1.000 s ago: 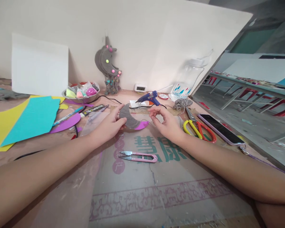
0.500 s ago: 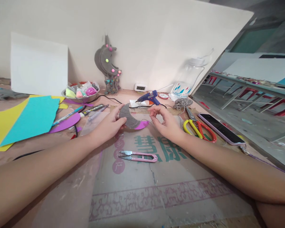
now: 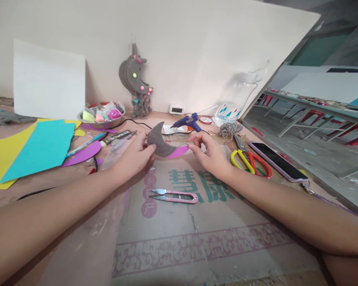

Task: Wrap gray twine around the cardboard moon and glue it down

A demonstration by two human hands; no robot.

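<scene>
A crescent moon cutout (image 3: 160, 140), most of it wrapped in grey yarn, is gripped at its left edge between the thumb and fingers of my left hand (image 3: 140, 151). The lower right end of the crescent is bare purple (image 3: 178, 151). Close by that end, my right hand (image 3: 203, 149) is closed in a pinch. A thin strand of grey yarn (image 3: 183, 144) runs from the crescent to those fingertips. Below both hands, pink thread snips (image 3: 174, 196) lie on the plastic-covered table.
Behind the hands are a blue glue gun (image 3: 185, 121), a small clock (image 3: 177, 109) and a decorated grey moon (image 3: 134, 75). Scissors (image 3: 250, 161), a phone (image 3: 279, 162) and a yarn bundle (image 3: 230, 129) lie right. Coloured sheets (image 3: 37, 153) and a bowl (image 3: 100, 125) are left.
My left hand has tilted and shifted the crescent slightly left and up, so its upper tip now shows and its purple end is higher. My right hand has barely moved.
</scene>
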